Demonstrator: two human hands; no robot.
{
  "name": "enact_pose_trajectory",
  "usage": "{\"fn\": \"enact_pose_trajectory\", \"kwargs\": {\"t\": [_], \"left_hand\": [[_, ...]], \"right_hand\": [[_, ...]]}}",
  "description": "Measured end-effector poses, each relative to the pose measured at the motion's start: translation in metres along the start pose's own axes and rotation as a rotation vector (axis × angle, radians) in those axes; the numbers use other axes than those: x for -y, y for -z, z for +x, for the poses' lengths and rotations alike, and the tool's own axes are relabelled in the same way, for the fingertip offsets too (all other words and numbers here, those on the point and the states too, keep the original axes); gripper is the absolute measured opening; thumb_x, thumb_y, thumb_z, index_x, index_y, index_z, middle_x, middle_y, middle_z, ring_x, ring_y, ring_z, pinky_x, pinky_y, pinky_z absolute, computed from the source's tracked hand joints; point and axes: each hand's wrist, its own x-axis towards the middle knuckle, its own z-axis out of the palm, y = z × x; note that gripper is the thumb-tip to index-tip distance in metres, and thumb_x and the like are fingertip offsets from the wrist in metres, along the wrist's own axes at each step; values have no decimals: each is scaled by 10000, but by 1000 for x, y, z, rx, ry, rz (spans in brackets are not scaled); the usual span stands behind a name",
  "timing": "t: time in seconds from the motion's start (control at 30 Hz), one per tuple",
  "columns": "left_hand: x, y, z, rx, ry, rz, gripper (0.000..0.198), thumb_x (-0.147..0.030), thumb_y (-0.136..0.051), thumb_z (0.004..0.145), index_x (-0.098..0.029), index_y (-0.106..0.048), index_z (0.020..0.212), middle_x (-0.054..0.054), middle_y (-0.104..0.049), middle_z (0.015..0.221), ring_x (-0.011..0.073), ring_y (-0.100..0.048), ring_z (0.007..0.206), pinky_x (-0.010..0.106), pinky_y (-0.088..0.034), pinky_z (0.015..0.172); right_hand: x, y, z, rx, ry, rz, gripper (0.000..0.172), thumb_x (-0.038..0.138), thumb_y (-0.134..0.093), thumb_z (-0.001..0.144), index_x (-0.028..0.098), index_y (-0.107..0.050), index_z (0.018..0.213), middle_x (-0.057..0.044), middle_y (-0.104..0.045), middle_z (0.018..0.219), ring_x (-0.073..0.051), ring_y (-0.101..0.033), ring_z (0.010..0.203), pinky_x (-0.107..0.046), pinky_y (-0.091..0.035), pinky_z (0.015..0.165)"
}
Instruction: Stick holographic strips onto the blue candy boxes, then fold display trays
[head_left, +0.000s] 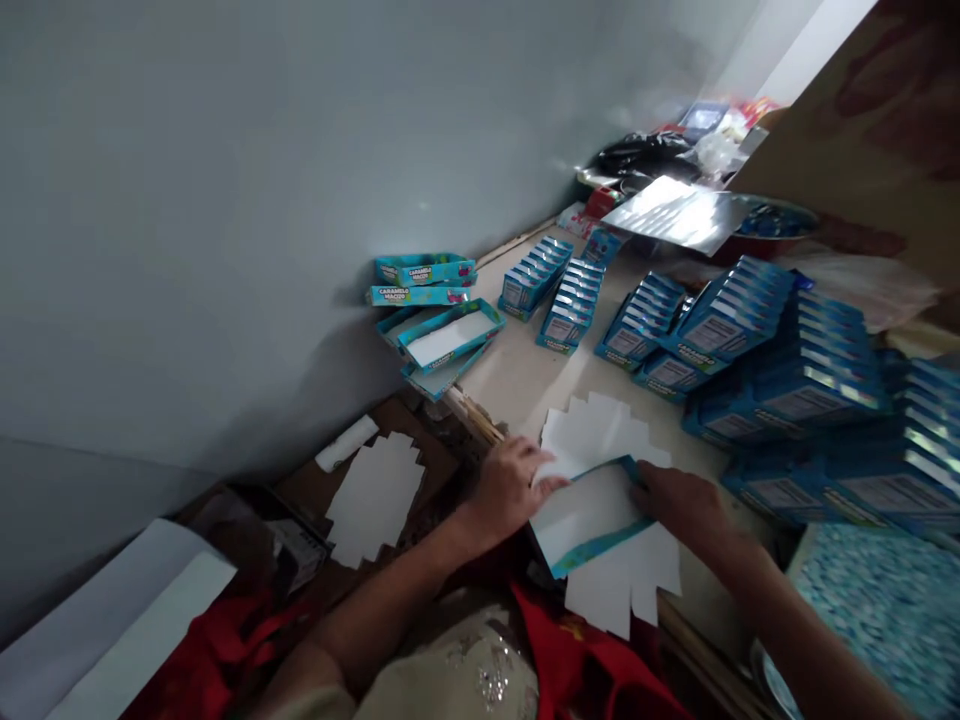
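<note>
A partly folded blue cardboard tray (592,515) with a white inside lies in front of me at the table's near edge. My left hand (514,485) is at its left end, the fingers and thumb closed around a white end flap. At the opposite end, my right hand (686,505) grips the corner, with some fingers hidden behind the wall. Beneath the tray are flat white cardboard blanks (600,435) with notched edges.
Folded empty trays (454,335) are piled at the table's left edge by the wall. Rows of filled blue boxes (817,370) stand on the right. A container of blue-wrapped pieces (877,600) sits at lower right. Another white blank (375,495) lies lower left.
</note>
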Motion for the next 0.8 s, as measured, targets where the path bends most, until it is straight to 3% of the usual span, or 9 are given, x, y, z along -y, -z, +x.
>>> {"fn": "enact_pose_trajectory", "kwargs": {"t": [0.13,0.2,0.27,0.33,0.4,0.53,0.8], "left_hand": [[61,62,20,-702,323,110,425,-419,-641,944,-199,-618,1307,164,-600,1286,313,-526,1268,460,-378,1146],[96,92,34,-864,490,89,640,-454,-699,895,-173,-501,1434,192,-532,1353,344,-465,1335,497,-343,1170],[123,104,48,-823,626,-13,809,-435,-776,825,-122,-429,1485,222,-500,1340,373,-443,1350,519,-358,1155],[134,93,56,-700,662,-96,880,-330,-838,749,-124,-415,1493,216,-481,1334,378,-436,1354,520,-368,1152],[131,70,58,-629,645,-157,883,-207,-826,714,-184,-413,1494,183,-462,1348,356,-453,1340,511,-388,1145],[113,34,53,-660,557,-144,859,-86,-735,710,-217,-399,1490,172,-437,1363,331,-453,1340,501,-393,1155],[114,42,59,-582,417,-52,570,-90,-746,736,-220,-577,1264,153,-405,1400,333,-444,1385,499,-379,1186]], "right_hand": [[3,-4,-4,27,-29,4,315,237,-410,985,165,-644,1184,-176,-770,1049,-341,-747,934,-401,-499,705],[4,-2,-6,24,-22,2,327,237,-396,991,157,-642,1191,-176,-769,1050,-351,-746,956,-413,-508,724],[5,1,-8,19,-15,6,333,251,-393,996,150,-640,1195,-180,-765,1071,-358,-741,983,-412,-509,731],[5,3,-9,17,-23,16,327,257,-405,995,150,-639,1196,-183,-762,1082,-351,-741,987,-396,-503,723],[4,3,-9,16,-40,28,318,251,-411,993,152,-640,1190,-182,-765,1068,-346,-745,972,-387,-494,714],[2,1,-9,16,-26,40,316,250,-398,997,149,-633,1184,-182,-761,1073,-363,-739,985,-402,-483,715],[-4,-9,-7,24,-16,56,307,266,-374,1008,183,-601,1196,-148,-754,1079,-330,-734,975,-345,-408,655]]}}
